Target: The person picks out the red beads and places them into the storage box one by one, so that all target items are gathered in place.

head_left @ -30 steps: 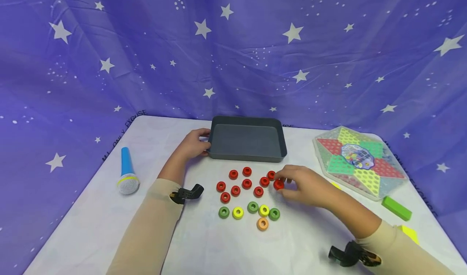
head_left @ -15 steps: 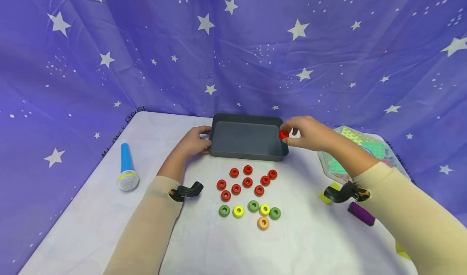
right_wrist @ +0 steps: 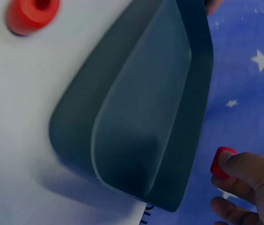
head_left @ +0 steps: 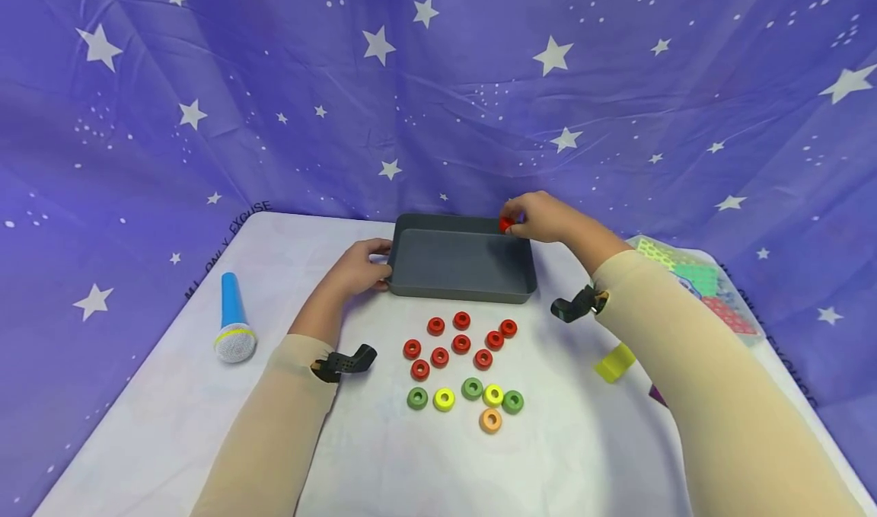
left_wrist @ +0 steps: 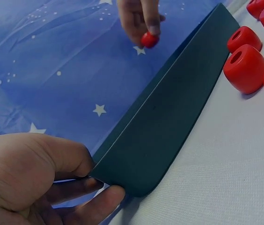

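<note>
A dark grey rectangular tray (head_left: 462, 262) stands near the table's far edge. My left hand (head_left: 363, 268) holds its left end; in the left wrist view its fingers (left_wrist: 106, 199) bend about the tray's corner. Between thumb and fingers my right hand (head_left: 537, 216) pinches a red bead (head_left: 506, 224), up at the tray's far right corner. The right wrist view shows that bead (right_wrist: 222, 161) just outside the tray wall. Several loose red beads (head_left: 461, 343) lie in front of the tray. Nearer me are green beads (head_left: 472, 388), yellow beads (head_left: 444, 399) and an orange one (head_left: 490, 421).
A toy microphone (head_left: 234, 319) lies at the left. On the right, a star-patterned game board (head_left: 712, 292) is partly behind the right sleeve, with a yellow block (head_left: 615, 362) and a purple block (head_left: 658, 395) closer in. A purple starry cloth (head_left: 438, 106) hangs behind the table.
My right hand has picked a red bead from the right of the group and carried it up past the tray's right side to its far corner. My left hand stays at the tray.
</note>
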Demonstrator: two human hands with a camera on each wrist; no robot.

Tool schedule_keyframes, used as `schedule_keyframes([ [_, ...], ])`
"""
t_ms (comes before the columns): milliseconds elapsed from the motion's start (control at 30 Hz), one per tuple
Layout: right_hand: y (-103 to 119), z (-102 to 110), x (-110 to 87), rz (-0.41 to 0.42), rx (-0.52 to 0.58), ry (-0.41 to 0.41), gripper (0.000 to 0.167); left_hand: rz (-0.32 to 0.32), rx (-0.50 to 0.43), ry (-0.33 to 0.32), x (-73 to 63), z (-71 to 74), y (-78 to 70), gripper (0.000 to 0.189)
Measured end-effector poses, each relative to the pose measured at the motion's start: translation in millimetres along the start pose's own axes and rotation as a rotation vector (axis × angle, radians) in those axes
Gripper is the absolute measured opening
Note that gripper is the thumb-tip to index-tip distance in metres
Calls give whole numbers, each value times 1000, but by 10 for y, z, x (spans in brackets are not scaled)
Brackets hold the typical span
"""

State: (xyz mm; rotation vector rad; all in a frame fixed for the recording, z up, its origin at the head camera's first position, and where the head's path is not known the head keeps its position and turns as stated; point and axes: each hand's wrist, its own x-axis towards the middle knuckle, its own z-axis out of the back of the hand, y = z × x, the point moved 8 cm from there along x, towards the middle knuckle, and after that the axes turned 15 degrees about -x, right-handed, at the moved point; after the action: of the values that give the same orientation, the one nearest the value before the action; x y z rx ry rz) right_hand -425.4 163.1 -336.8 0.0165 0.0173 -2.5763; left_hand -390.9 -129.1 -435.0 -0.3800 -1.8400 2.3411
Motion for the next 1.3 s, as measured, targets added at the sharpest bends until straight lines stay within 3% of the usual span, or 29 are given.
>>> schedule_keyframes([
  [367, -188, -391, 204, -64, -62, 89, 22, 36, -14, 0, -34, -12, 21, 64],
  [567, -190, -560, 238, -103, -114, 130, 22, 36, -29, 7, -50, -23, 37, 65],
  [733, -145, -622, 267, -86, -169, 132, 17, 28, -33, 4, -38, -25, 37, 64],
  [1033, -68, -521, 203, -110, -179, 105, 18, 40, -48, 2, -53, -40, 64, 63],
  [1167, 11, -315, 149, -93, -152, 59, 29, 45, -35, -9, -32, -9, 75, 63],
  [1300, 63, -75, 47, -60, -42, -29, 36, 37, -41, -11, -11, -3, 61, 64],
])
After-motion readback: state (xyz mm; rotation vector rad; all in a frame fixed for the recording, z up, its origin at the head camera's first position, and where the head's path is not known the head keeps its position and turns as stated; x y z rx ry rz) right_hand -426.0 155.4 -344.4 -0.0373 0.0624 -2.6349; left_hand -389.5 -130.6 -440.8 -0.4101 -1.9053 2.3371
